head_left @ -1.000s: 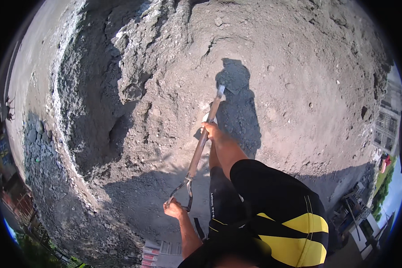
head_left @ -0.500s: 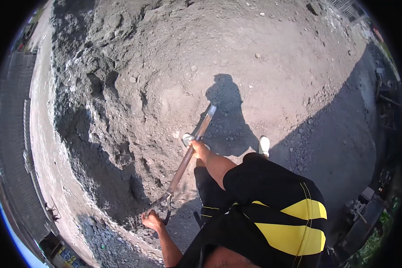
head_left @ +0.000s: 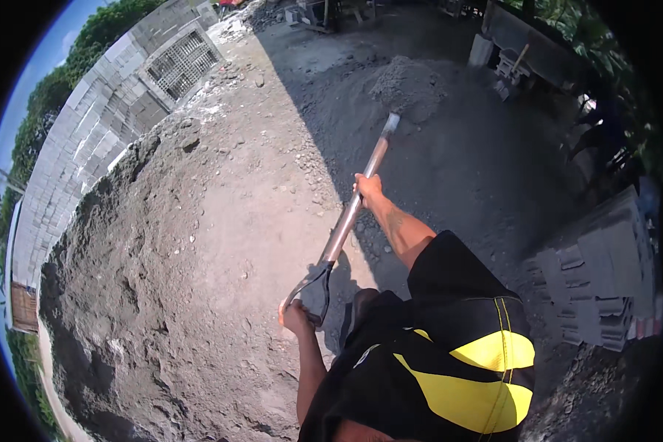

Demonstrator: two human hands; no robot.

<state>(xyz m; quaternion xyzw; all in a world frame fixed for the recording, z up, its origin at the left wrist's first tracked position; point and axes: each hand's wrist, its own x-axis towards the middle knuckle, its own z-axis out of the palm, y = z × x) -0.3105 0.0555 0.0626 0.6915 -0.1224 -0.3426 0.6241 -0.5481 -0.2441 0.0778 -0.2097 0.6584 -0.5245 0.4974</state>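
I hold a long-handled shovel (head_left: 348, 214) out in front of me. My left hand (head_left: 295, 319) grips the dark D-shaped grip at its near end. My right hand (head_left: 367, 187) is closed around the wooden shaft about halfway up. The blade end (head_left: 392, 122) points away from me over shaded ground, toward a small grey heap of sand or gravel (head_left: 407, 82). A large mound of dark grey sand (head_left: 147, 280) lies at my left in sunlight.
A grey block wall (head_left: 96, 125) runs along the far left. Stacked concrete blocks (head_left: 600, 280) sit at my right. A dark trough with a tool handle and a bucket (head_left: 508, 51) stands at the back right. Loose stones dot the ground.
My view has swung from the sand mound toward the shaded yard, and the shovel has swung with it. Both hands keep their grips on it.
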